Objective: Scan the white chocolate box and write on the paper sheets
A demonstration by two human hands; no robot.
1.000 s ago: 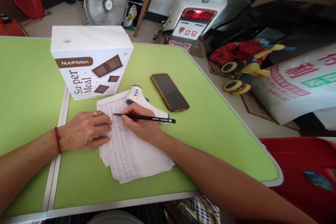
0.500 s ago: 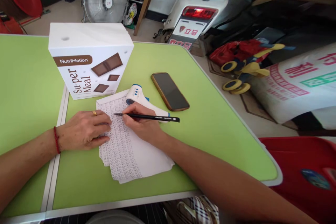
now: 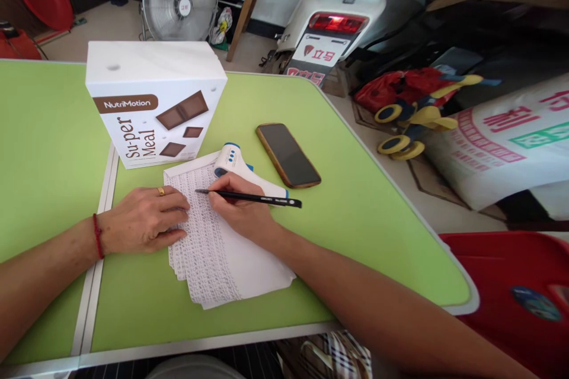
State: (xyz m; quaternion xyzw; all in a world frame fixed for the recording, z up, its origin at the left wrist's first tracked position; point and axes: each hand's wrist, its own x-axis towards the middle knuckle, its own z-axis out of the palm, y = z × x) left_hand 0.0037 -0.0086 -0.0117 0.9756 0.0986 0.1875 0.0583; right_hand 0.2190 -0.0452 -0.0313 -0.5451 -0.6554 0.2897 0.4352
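My right hand (image 3: 237,207) grips a black pen (image 3: 262,197), its tip pointing left over rows of handwriting on a white sheet of paper (image 3: 258,266). More sheets lie under that one, their lower left edges showing. Flat on the left edge of the paper rests my left hand (image 3: 149,219), fingers stretched out and holding nothing. It wears a gold ring and a red string bracelet. Just behind my right hand lies a white and blue infrared thermometer (image 3: 231,159), partly covered by that hand. Whether the pen tip touches the paper I cannot tell.
A white NutriMotion box (image 3: 155,106) stands behind the paper on the green table (image 3: 355,219). A phone (image 3: 288,155) lies to its right. Beyond are a fan (image 3: 180,0), a white scooter (image 3: 342,18), a yellow-blue toy (image 3: 413,118), a sack (image 3: 511,142) and a red chair (image 3: 511,272).
The pen has shifted very slightly on the paper, still in my right hand. My left hand stays in place. The whole view has moved a little.
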